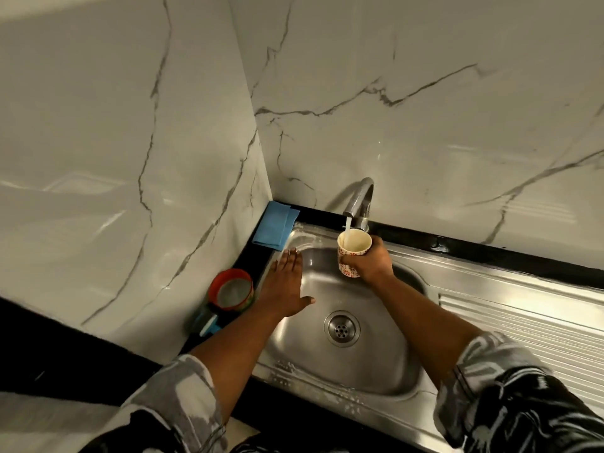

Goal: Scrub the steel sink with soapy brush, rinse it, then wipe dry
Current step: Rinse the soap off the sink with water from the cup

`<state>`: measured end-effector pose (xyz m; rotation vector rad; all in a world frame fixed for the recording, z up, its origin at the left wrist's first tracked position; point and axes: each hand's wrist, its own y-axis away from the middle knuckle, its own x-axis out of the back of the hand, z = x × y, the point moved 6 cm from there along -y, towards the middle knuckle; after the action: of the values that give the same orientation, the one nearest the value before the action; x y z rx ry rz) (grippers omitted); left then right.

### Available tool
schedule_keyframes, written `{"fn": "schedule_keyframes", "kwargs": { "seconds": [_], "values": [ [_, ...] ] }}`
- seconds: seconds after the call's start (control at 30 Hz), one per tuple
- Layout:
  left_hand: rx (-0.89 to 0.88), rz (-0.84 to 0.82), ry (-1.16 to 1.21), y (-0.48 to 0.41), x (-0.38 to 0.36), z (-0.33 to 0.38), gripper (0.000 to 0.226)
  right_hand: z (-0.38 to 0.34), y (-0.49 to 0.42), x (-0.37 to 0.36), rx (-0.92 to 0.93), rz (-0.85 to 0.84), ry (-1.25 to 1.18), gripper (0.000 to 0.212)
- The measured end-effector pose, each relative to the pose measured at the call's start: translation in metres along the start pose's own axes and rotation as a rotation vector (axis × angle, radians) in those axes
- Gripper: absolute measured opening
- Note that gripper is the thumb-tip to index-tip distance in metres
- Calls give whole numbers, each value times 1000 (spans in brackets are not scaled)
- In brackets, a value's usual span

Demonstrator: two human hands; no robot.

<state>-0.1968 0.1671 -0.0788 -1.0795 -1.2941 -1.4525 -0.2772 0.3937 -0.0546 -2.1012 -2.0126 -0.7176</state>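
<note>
Steel sink [369, 364] in the black bench [65, 354] is probably being rinsed. Right hand [372, 263] is gripping a flowery paper cup [347, 268] under the running silver tap [359, 197]. Left hand [284, 286] is lying flat and open on the rim. Pouring over the suds is likely coming next.

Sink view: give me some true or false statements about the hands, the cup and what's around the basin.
1. Water runs from the tap into the cup held by the right hand. True.
2. The blue cloth lies in the back left corner, outside the basin. True.
3. The left hand holds the cloth. False: it lies flat, fingers straight, at the left edge of the sink, holding nothing.
4. A plug covers the drain. False: its strainer holes show.
5. The red-rimmed bowl sits in the basin. False: it stands left of the sink.
</note>
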Motion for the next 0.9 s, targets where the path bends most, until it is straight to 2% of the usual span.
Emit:
{"fn": "schedule_keyframes", "kwargs": {
  "seconds": [0.43,0.9],
  "values": [
    [-216,0,63,-28,-12,-17,126,8,17,-37,-80,166,-118,91],
    [-294,42,55,-32,-2,-23,124,-13,23,-41,-73,241,-129,93]
  ]
}}
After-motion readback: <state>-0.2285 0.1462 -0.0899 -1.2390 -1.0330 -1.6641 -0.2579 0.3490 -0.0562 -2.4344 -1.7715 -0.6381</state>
